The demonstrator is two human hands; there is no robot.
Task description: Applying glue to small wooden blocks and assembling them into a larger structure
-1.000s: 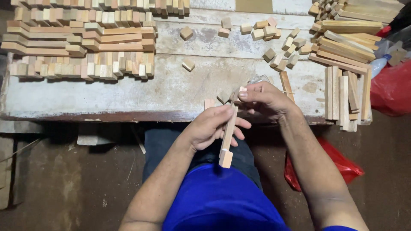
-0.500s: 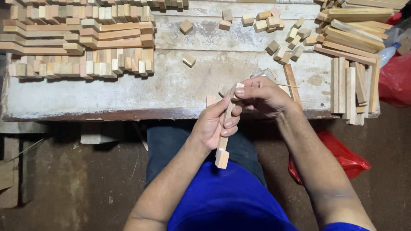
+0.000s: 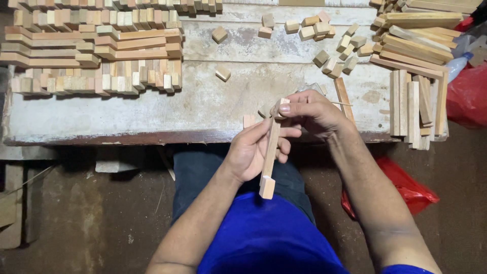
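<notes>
Keep the wooden stick [image 3: 270, 147] steady along your left hand [image 3: 252, 151], whose fingers are curled around its middle; its near end, with a small block on it, points back at your lap, just over the desk [image 3: 152, 114] edge. Let your right hand [image 3: 314, 112] work only the far tip, where its fingers are pinched closed on the stick's top; a light pinch should do. Farther off lie stacked sticks [image 3: 96, 50] and loose blocks [image 3: 329, 40].
</notes>
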